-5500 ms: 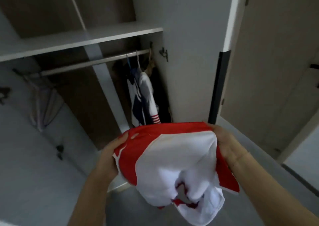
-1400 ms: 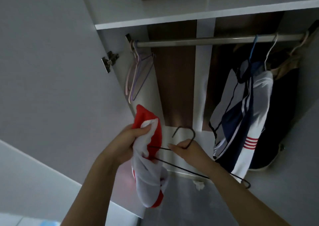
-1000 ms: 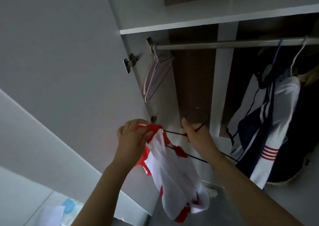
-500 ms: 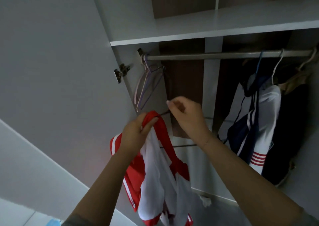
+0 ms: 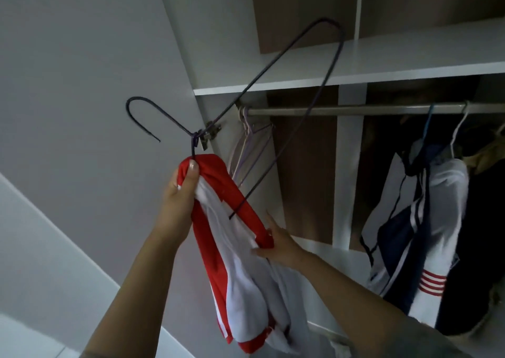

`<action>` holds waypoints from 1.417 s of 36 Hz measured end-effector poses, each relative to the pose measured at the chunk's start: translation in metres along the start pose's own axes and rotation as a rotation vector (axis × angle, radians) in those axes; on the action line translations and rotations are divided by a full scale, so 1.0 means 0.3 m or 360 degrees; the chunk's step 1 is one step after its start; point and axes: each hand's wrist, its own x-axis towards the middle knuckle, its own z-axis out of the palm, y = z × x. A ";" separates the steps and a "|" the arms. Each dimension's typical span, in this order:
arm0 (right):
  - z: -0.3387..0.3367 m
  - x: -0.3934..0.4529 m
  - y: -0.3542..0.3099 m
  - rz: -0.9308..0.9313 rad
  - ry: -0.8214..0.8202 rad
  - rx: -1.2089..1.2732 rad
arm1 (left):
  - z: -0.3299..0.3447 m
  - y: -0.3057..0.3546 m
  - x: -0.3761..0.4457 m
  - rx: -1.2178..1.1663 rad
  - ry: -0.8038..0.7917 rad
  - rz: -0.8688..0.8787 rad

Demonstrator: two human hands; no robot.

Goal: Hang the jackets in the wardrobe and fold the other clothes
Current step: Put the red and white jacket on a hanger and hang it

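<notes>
Step in hand: dressing the red-and-white zip jacket (image 5: 240,251) onto the dark wire coat hanger (image 5: 276,103), judged from the hold; hanging on the rail not yet done.
Left hand (image 5: 180,202): raised in front of the open white wardrobe door (image 5: 90,84); its grip was clamped on the bunched red collar together with the hanger's neck, thumb on top. This pinned cloth and wire at one point so neither could slide.
Right hand (image 5: 278,245): lower, its grip pinching the red edge of the jacket beside the hanger's lower wire, apparently to draw the shoulder along that arm.
Hanger attitude: tilted, hook pointing left toward the door, one shoulder loop high over the white wardrobe shelf (image 5: 382,65), the other end buried in the fabric.
Jacket position: held in the air between both hands, most of it hanging slack below, outside the wardrobe, well short of the metal hanging rail (image 5: 355,109).
Rail contents: pale empty hangers (image 5: 251,150) at the left end; a navy-and-white striped jacket (image 5: 420,234) hung to the right, leaving a bare stretch between.
Risk: slack cloth could slip off the tilted wire.
</notes>
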 end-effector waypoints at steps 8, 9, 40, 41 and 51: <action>-0.072 0.050 0.052 0.0147 -0.0233 -0.0199 | -0.123 0.032 -0.041 0.0190 0.0072 0.0097; -0.094 0.045 0.055 0.0133 -0.0214 -0.0186 | -0.139 0.033 -0.047 0.0246 0.0090 0.0125; -0.574 -0.299 -0.272 -0.0140 -0.0250 0.0175 | 0.126 -0.177 -0.083 0.1404 -0.0148 0.0647; -0.577 -0.305 -0.268 -0.0268 -0.0063 0.0041 | 0.133 -0.171 -0.081 0.1337 -0.0151 0.0657; -0.578 -0.352 -0.232 -0.0458 0.0493 -0.0728 | 0.185 -0.125 -0.032 0.1116 -0.0184 0.0754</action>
